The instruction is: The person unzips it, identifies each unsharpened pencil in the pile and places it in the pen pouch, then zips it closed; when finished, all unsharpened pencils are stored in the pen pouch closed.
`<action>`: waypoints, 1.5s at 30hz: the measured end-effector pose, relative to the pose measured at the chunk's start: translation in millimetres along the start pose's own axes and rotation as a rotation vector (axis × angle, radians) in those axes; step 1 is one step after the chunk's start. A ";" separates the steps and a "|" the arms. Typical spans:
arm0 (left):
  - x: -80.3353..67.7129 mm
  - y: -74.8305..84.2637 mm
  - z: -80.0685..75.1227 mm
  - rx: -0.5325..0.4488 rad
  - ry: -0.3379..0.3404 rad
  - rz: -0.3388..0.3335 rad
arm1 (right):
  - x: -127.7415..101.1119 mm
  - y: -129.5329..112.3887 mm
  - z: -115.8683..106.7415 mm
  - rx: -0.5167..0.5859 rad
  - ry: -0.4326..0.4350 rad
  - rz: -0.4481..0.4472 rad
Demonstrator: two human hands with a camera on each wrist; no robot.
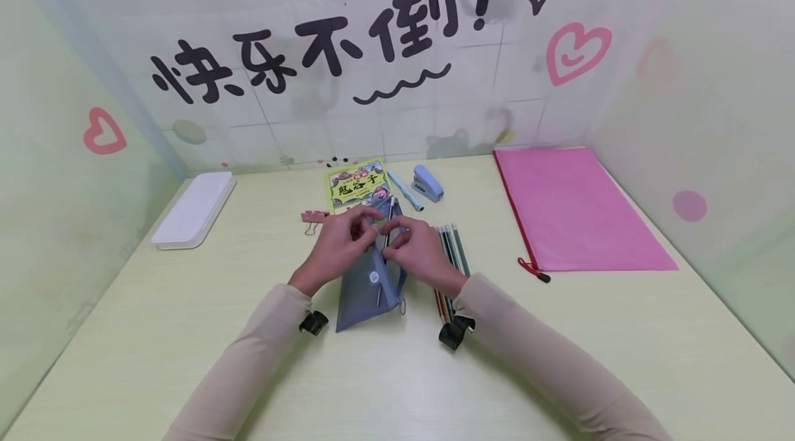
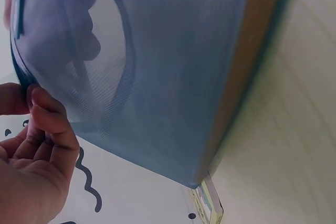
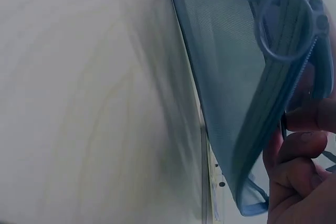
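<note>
Pouch point(image 1: 366, 289), blue mesh, mid-table, near booklet point(image 1: 355, 187). Left hand point(image 1: 338, 244) pinches mouth edge; right hand point(image 1: 417, 248) pinches opposite edge with pen point(image 1: 388, 223). Judgement: spread mouth wide, keep pen along pouch length.

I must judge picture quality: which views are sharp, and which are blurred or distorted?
Head view: sharp, evenly lit, wide-angle bending at the edges. Left wrist view: mesh pouch too close, soft; left hand clearer. Right wrist view: table blurred.
</note>
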State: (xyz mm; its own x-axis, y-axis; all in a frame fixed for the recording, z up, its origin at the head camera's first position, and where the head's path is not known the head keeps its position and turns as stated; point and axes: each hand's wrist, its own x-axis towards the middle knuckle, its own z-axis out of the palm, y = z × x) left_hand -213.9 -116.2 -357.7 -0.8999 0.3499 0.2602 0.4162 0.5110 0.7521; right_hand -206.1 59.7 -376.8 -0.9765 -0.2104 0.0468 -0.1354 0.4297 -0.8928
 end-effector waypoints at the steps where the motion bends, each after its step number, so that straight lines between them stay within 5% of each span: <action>1: -0.2 0.0 0.5 0.002 0.002 0.010 | -0.5 -0.5 0.6 -0.006 -0.005 0.004; 9: -1.4 1.7 3.4 0.026 -0.016 0.059 | 0.4 -3.9 -3.1 -0.097 -0.127 0.005; 24: -0.6 -0.4 -3.9 0.030 -0.008 -0.018 | -22.3 16.3 -62.5 -0.366 -0.159 -0.068; 39: -2.2 -5.2 -3.7 0.018 0.015 -0.012 | -28.4 29.7 -57.3 -0.553 -0.196 -0.185; 45: -3.0 -6.0 -3.7 0.018 0.017 -0.004 | -28.1 29.9 -53.8 -0.590 -0.218 -0.169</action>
State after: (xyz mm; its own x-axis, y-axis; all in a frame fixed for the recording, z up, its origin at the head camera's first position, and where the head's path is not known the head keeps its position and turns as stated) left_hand -214.3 -123.2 -360.7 -0.9035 0.3349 0.2674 0.4147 0.5261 0.7424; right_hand -191.7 125.7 -380.7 -0.8856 -0.4641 0.0176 -0.4142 0.7720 -0.4822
